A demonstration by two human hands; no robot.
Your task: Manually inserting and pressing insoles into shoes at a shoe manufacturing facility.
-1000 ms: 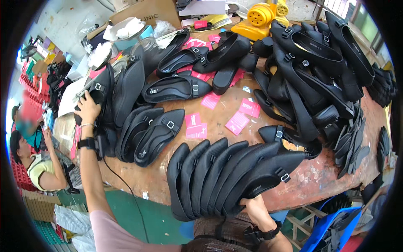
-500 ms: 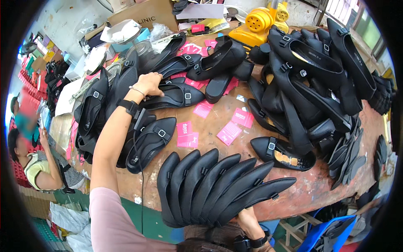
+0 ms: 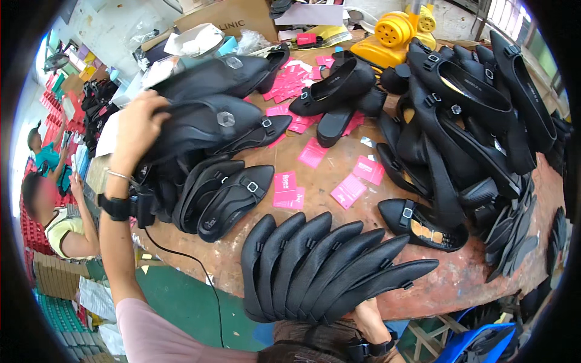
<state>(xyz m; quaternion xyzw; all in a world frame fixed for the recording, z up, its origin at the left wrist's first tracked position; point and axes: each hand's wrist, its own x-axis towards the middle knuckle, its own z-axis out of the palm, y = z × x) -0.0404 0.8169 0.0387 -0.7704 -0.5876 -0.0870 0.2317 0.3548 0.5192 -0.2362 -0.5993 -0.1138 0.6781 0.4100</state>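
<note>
My left hand [image 3: 138,130] is closed at the back ends of two black pointed flat shoes [image 3: 206,121], which are raised over the pile at the left and blurred by motion. Beneath them, more black buckled shoes [image 3: 236,202] rest on the table. Close to my body, a fanned row of several black pointed shoes [image 3: 308,266] lies nested together, small buckles on their sides. My right hand [image 3: 370,320] grips this row from its near right end; the fingers are mostly hidden beneath.
On the worktable [image 3: 339,233] lie pink cards [image 3: 349,190] and a lone buckled shoe [image 3: 423,224]. A large heap of black shoes [image 3: 466,121] covers the right side. At the back stands a yellow machine [image 3: 390,33]. A black cable [image 3: 203,266] hangs by my left arm. Another person [image 3: 66,224] is at far left.
My left hand has moved left and up from the shoe pile, and two shoes have risen with it. The view has turned slightly left. My right hand still grips the fanned row.
</note>
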